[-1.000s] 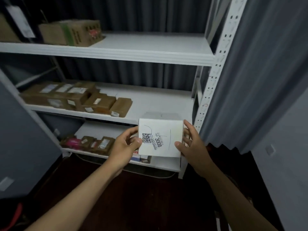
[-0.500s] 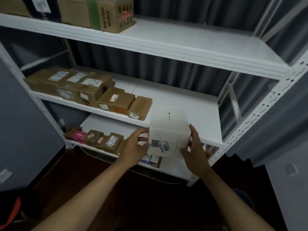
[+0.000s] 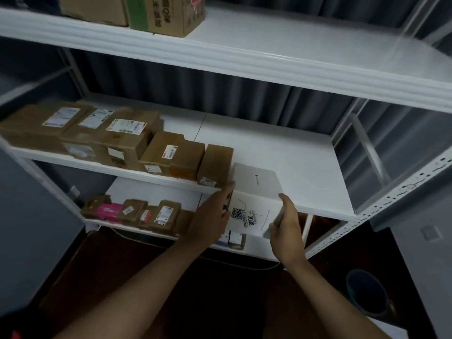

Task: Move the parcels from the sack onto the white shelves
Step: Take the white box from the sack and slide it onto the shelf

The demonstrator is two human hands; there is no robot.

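Observation:
A white box parcel [image 3: 255,184] with a QR label marked 3008 sits partly over the front edge of the middle white shelf [image 3: 293,152], just right of a row of brown cardboard parcels [image 3: 215,165]. My left hand [image 3: 210,216] holds its left side, fingers reaching up along the face. My right hand [image 3: 286,221] grips its right edge with thumb and fingers. The sack is not in view.
Brown boxes [image 3: 166,13] stand on the top shelf [image 3: 293,52]. Several small parcels [image 3: 137,211] lie on the bottom shelf. The right half of the middle shelf holds nothing. A perforated white upright [image 3: 391,199] stands right; a dark bin [image 3: 367,294] is on the floor.
Both hands carried the white box up and forward from in front of the lower shelf to the middle shelf's front edge, next to the brown parcels. The view moved closer to the shelves.

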